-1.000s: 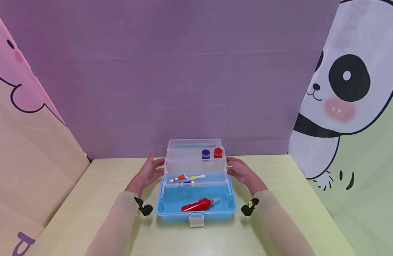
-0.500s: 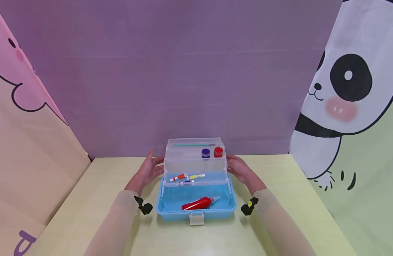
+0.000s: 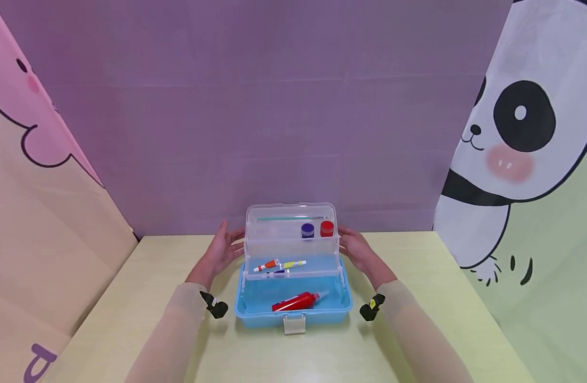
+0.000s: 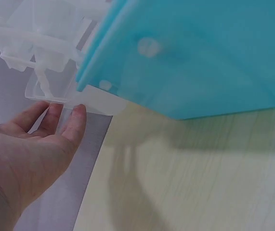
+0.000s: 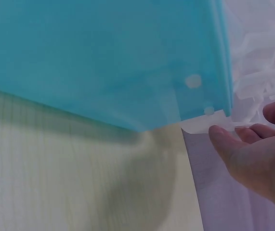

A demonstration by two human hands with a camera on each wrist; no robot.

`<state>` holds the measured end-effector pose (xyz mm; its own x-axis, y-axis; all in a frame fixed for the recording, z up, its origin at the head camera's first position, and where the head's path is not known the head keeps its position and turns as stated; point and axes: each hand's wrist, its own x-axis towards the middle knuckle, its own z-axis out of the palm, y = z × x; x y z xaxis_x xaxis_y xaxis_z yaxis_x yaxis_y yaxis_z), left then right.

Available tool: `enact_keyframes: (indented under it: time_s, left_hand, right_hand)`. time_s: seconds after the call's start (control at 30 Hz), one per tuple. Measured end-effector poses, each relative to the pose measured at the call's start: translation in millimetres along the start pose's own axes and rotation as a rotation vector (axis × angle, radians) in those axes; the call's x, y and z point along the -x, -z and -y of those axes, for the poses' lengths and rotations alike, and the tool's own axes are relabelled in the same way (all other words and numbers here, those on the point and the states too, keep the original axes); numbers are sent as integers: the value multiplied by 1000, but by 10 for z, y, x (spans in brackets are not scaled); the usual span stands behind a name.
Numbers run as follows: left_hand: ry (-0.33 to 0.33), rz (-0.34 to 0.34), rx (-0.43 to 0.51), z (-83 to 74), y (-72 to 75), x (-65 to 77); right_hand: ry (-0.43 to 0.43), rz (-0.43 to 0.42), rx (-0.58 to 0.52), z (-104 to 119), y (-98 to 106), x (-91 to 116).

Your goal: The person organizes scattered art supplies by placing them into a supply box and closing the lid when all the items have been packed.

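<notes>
A light blue box (image 3: 293, 319) stands open, its clear tiered trays (image 3: 274, 247) fanned out at the back. A red squeeze bottle (image 3: 294, 302) lies in the base. Small paint tubes (image 3: 267, 265) lie in the lower tray. A purple-capped jar (image 3: 307, 230), a red jar (image 3: 326, 229) and a thin green brush (image 3: 288, 218) show above. My left hand (image 3: 221, 250) and right hand (image 3: 354, 249) flank the trays. In the wrist views, their extended fingertips touch the clear lid (image 4: 98, 100) hanging behind the box; the right thumb stands apart. Some fingertips are hidden behind the plastic.
A pale wooden table (image 3: 150, 298) bears the box. Close behind is a purple backdrop (image 3: 293, 117), with a panda print (image 3: 518, 122) on the right. A white latch (image 3: 294, 324) hangs at the box's front. Black wrist cameras (image 3: 217, 308) sit beside the box.
The clear lid's edge has risen slightly behind the top tray. Both hands have shifted slightly upward with it. The bottle, tubes and jars keep their places in the box.
</notes>
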<state>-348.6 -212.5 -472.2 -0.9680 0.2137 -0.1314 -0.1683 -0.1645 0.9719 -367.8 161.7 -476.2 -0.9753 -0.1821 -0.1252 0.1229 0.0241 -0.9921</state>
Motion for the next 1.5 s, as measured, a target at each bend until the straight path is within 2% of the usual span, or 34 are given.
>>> enact_keyframes:
  time_s: [0.2, 0.4, 0.63, 0.8, 1.13, 1.3, 1.5]
  left_hand:
    - [-14, -7, -11, -25, 1, 14]
    - [-46, 13, -21, -52, 18, 40]
    - [-73, 50, -31, -75, 51, 60]
    - [-76, 22, -54, -74, 43, 105]
    - [-119, 17, -60, -94, -1, 203]
    - [-133, 15, -59, -97, -8, 270]
    - [-159, 17, -107, -118, -55, 349]
  right_hand:
    - [23, -15, -31, 15, -10, 16]
    - [62, -13, -66, 17, 2, 48]
    - [76, -29, -26, 32, 18, 102]
    - [77, -32, -7, 34, 28, 128]
    - [116, -38, 46, 34, 64, 176]
    - [131, -33, 80, 52, 47, 251]
    - [170, -54, 83, 94, 39, 351]
